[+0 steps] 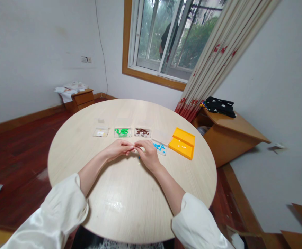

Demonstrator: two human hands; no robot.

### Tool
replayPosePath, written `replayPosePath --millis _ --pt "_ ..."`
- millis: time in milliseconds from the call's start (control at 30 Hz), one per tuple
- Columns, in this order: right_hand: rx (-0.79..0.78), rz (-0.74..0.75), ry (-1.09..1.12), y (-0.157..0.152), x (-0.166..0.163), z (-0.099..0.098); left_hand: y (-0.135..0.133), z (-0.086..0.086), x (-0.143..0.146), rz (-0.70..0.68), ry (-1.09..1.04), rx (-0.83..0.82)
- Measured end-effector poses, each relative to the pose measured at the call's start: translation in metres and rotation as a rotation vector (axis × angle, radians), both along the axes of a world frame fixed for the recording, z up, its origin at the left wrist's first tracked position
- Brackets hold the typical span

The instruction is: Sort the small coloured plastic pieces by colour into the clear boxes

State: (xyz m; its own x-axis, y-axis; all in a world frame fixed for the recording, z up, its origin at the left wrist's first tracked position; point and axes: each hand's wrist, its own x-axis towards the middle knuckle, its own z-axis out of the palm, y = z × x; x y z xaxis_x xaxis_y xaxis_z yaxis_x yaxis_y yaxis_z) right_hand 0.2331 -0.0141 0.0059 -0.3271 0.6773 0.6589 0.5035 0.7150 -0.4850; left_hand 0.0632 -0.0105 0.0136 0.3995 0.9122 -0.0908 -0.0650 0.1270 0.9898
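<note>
Over the middle of the round table (120,207), my left hand (118,149) and my right hand (148,155) meet at the fingertips. Both are pinched closed around something too small to make out. A few tiny pieces, one of them blue (139,157), lie on the wood just below the fingers. Beyond my hands stand a clear box of green pieces (122,132) and a clear box of brown pieces (142,132). A clear box of blue pieces (159,148) sits right beside my right hand, partly covered by it.
An open yellow case (180,154) with a few white bits lies at the right. Another clear box (100,132) with pale contents stands at the left. Behind the table are a small cabinet (83,100), a curtain (205,62) and a wooden desk (234,138) with dark cloth on top.
</note>
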Motion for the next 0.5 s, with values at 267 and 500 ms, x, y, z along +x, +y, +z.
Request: replayPosePath --millis 267,500 --pt "0.02 0.046 -0.049 0.0 -0.002 0.001 -0.001 0.0 0.001 0.02 -0.094 -0.093" --pt "-0.027 0.021 -0.218 0.007 -0.003 -0.007 0.011 0.007 -0.024 0.486 0.066 0.129"
